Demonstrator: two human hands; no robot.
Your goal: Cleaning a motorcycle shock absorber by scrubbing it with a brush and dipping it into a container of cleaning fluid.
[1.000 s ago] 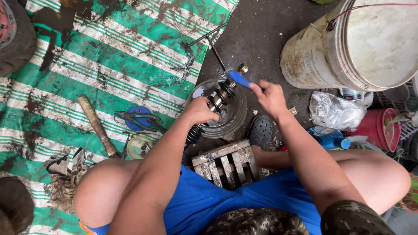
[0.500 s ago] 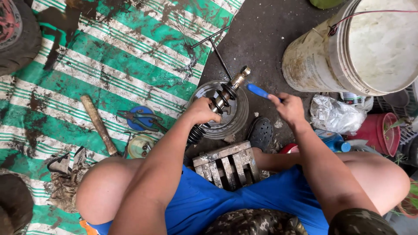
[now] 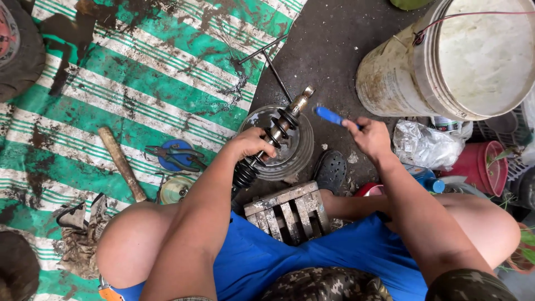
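Observation:
My left hand [image 3: 252, 146] grips a black coil-spring shock absorber [image 3: 277, 129], held slanted over a round shallow metal basin [image 3: 301, 153] on the ground; its metal rod end points up and to the right. To the right of the shock, a little apart from it, my right hand [image 3: 369, 138] holds a blue-handled tool [image 3: 330, 116], perhaps a brush, whose working end is hidden. A small wooden slatted block [image 3: 290, 212] sits between my knees.
A large dirty white bucket [image 3: 423, 72] stands at the upper right, with a crumpled plastic bag [image 3: 423, 146] and a red pot [image 3: 484, 167] below it. On the green striped tarp [image 3: 139, 72] lie a wooden-handled hammer [image 3: 121, 164], blue-handled pliers [image 3: 174, 153] and a rag [image 3: 78, 234].
My right hand with the blue-handled tool has moved right, away from the shock's upper end. The left hand keeps its grip; the shock has tilted a little.

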